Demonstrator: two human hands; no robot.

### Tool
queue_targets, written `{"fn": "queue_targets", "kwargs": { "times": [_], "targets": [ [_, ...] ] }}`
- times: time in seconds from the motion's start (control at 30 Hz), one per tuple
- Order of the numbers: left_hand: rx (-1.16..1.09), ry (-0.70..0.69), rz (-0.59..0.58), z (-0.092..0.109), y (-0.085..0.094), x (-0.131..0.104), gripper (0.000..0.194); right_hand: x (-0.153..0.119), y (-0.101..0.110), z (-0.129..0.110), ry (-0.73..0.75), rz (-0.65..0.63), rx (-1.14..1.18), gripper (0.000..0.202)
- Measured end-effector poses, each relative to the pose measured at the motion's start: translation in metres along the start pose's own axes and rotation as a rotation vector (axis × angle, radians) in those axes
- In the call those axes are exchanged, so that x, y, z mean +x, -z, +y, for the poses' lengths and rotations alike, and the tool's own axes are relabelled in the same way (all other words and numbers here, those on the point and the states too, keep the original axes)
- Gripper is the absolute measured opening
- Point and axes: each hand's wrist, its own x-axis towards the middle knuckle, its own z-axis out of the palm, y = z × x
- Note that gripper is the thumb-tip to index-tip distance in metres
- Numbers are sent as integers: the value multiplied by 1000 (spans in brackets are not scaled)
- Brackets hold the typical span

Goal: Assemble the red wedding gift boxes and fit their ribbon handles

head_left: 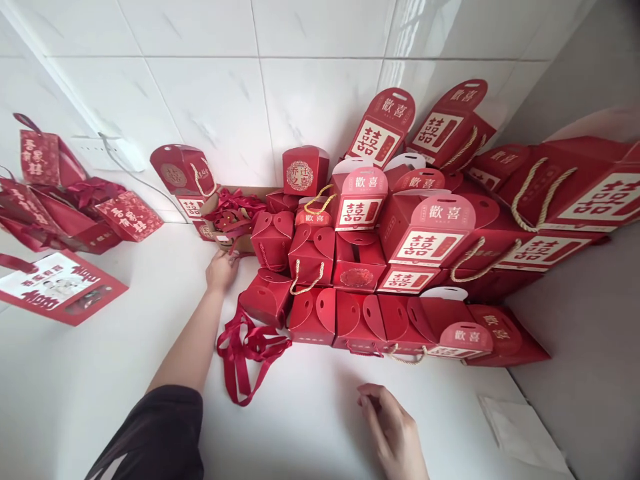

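My left hand [223, 269] reaches to the front edge of a cardboard tray [245, 245] filled with red ribbons [239, 207]. Its fingers are bent at the tray's edge, and what they hold, if anything, is too small to make out. Low in the view, my right hand [387, 423] hovers over the white table with its fingers curled together and nothing visible in them. A loose dark red ribbon [245, 360] lies on the table between the two arms, beside a small red box [265, 297]. Several red gift boxes [313, 317] with rope handles stand in rows behind.
Stacked red boxes [433, 230] fill the right side up to the tiled wall [320, 100]. Red bags [75, 213] and a white-and-red bag [60, 287] sit at the left. A white packet [520, 427] lies at the lower right.
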Motion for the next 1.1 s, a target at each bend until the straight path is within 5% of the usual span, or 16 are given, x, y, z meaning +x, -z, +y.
{"fn": "queue_targets", "kwargs": {
  "times": [0.4, 0.87, 1.1],
  "targets": [
    [-265, -18, -60, -7, -5, 15, 22, 4, 9, 2, 107, -94, -20, 20],
    [-852, 279, 258, -17, 0, -10, 31, 0, 14, 6, 69, -112, -34, 22],
    [-831, 264, 346, -22, -6, -15, 31, -2, 14, 8, 69, -116, -72, 24]
  ]
}}
